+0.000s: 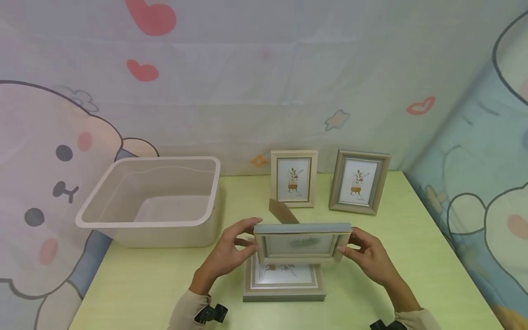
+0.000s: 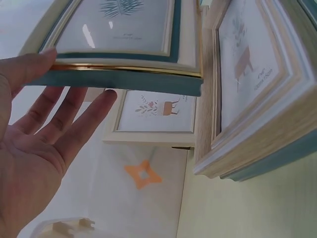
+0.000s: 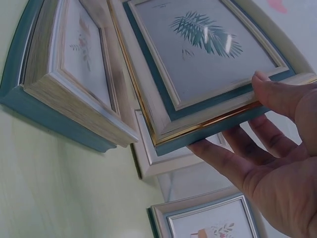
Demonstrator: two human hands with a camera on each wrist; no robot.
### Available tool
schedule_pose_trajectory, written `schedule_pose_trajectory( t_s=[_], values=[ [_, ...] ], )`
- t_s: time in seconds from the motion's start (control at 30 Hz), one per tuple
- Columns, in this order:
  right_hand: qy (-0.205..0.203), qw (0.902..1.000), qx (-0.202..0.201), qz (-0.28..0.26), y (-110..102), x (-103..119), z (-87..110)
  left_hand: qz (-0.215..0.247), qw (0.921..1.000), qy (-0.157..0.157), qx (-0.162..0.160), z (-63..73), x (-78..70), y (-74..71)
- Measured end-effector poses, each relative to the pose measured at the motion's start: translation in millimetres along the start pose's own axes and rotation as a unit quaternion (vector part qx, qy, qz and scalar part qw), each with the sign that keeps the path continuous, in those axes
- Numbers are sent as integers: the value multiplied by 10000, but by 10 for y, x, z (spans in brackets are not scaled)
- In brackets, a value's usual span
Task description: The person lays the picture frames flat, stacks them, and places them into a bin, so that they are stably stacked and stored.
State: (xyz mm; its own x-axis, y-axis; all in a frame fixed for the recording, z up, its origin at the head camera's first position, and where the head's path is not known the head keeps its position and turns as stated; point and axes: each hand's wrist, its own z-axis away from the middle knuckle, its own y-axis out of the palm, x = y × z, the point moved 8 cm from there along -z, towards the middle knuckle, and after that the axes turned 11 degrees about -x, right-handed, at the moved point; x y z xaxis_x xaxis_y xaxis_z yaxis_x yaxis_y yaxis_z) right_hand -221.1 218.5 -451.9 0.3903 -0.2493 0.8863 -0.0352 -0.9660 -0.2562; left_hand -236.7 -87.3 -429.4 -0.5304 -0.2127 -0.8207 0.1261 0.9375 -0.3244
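Both hands hold one picture frame (image 1: 303, 228) by its two short ends, tilted above the table. It has a pale border, a teal outer edge and a green palm leaf print, clear in the right wrist view on the glass (image 3: 198, 59). My left hand (image 1: 231, 247) grips the left end, thumb on the front and fingers behind. At the other end, the right hand (image 1: 371, 259) pinches it the same way. A brown stand flap (image 1: 283, 212) sticks out behind it. Beneath lies a stack of frames (image 1: 284, 293), face up, partly hidden; its top one shows a potted plant print.
Two picture frames stand upright at the back: a cream one (image 1: 274, 178) and a greyish-brown one (image 1: 381, 183). A deep beige plastic bin (image 1: 206, 233) stands at the left on the light green table (image 1: 156, 288). A patterned cloth (image 1: 247, 68) hangs behind.
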Motion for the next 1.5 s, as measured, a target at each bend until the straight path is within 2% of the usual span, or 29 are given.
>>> schedule_pose_trajectory(
  t_s=[0.17, 0.27, 0.4, 0.6, 0.73, 0.87, 1.0, 1.23, 1.5],
  values=[
    [-183, 9998, 46, -111, 15, 14, 17, 328, 9991, -251, 76, -38, 85, -52],
    [-327, 9993, 6, -160, 18, 33, 16, 438, 9980, -393, 237, -66, 131, -76],
    [-587, 9974, -65, -416, 27, 85, 3, 705, 9951, -426, 549, -112, 156, -86],
    [-1005, 9889, -5, -1096, 47, 179, -38, 1369, 9833, -315, 1161, -219, 126, -30],
    [-1027, 9891, -16, -1053, 47, 218, -74, 1637, 9745, -121, 1529, -304, 56, 16],
    [-1088, 9889, -63, -1011, 34, 269, -105, 1695, 9705, 34, 1714, -383, -24, 20],
    [-1303, 9837, -120, -1237, 8, 336, -142, 1778, 9682, 101, 1755, -446, -89, 2],
    [-1076, 9882, -189, -1073, -18, 325, -166, 1953, 9663, 114, 1673, -487, -140, -27],
    [-1132, 9866, -243, -1148, -43, 320, -165, 2029, 9669, 135, 1541, -500, -130, -46]
  ],
)
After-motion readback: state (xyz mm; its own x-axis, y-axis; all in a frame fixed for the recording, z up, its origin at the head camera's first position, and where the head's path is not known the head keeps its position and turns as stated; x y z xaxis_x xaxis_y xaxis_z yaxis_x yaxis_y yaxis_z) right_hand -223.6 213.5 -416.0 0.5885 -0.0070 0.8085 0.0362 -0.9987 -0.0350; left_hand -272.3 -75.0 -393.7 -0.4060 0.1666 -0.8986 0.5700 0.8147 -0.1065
